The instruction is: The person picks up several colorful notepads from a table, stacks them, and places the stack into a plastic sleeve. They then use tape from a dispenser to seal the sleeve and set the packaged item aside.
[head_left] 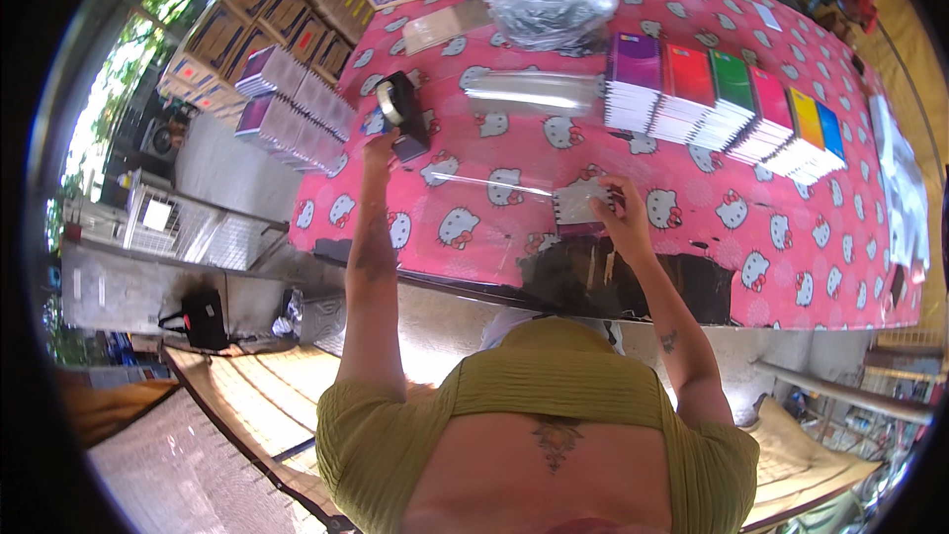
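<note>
My left hand [379,150] is at the near end of a black tape dispenser [409,134] with a roll of tape in it. Its fingers are drawn together there, and whatever they pinch is too small to make out. With my right hand [621,206] I grip the right side of a small spiral notebook [578,206] lying near the table's front edge. A clear plastic sleeve [494,181] seems to lie around the notebook and stretches out to its left. Farther back rests a stack of clear plastic sleeves [534,92].
Spiral notebooks [660,74] in several colours stand in a row of stacks at the right. Wrapped notebook stacks [297,104] sit at the table's left edge, near piled cartons [247,15]. A clear plastic bag [549,0] lies at the back of the pink patterned tablecloth [465,267].
</note>
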`<move>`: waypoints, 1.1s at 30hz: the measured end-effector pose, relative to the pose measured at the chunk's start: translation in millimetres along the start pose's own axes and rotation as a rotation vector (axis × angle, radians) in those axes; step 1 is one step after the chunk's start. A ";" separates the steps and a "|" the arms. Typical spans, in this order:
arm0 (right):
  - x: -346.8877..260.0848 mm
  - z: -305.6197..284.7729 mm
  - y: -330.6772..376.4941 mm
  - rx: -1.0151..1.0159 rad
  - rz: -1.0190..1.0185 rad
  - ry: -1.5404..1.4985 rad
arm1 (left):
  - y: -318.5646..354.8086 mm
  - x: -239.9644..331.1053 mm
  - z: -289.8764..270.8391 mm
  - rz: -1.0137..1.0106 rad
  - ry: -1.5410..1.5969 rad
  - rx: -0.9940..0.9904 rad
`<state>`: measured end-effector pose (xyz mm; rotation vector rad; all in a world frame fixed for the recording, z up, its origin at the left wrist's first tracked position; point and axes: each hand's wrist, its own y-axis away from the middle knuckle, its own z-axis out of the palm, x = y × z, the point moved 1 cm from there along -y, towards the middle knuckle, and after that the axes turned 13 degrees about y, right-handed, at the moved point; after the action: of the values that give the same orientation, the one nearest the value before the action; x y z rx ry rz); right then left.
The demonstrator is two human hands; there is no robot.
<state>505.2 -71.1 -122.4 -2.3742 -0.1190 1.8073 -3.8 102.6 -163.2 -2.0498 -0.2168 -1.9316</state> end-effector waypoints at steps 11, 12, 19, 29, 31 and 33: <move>16.0 -8.0 2.0 0.037 -0.010 0.053 | 43.7 7.8 52.0 0.113 -0.840 0.292; 15.1 -9.8 1.3 0.058 -0.021 0.086 | 36.8 30.9 63.6 -0.063 -0.913 0.239; 11.1 0.7 2.2 0.042 -0.014 -0.027 | 37.6 1.4 49.1 -0.048 0.259 0.308; 13.7 -6.3 2.9 0.085 -0.040 0.013 | 34.5 68.4 64.5 -0.058 -1.208 0.184; 16.2 -4.3 3.6 0.102 -0.048 0.040 | 56.9 113.7 100.5 0.300 -1.122 -0.158; 13.9 0.5 3.2 0.090 -0.062 0.004 | 91.9 151.5 155.2 0.455 -0.616 -0.784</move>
<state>508.4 -72.0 -136.3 -2.2864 -0.1068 1.7426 183.8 51.5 -30.3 -2.7944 0.9338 -1.1398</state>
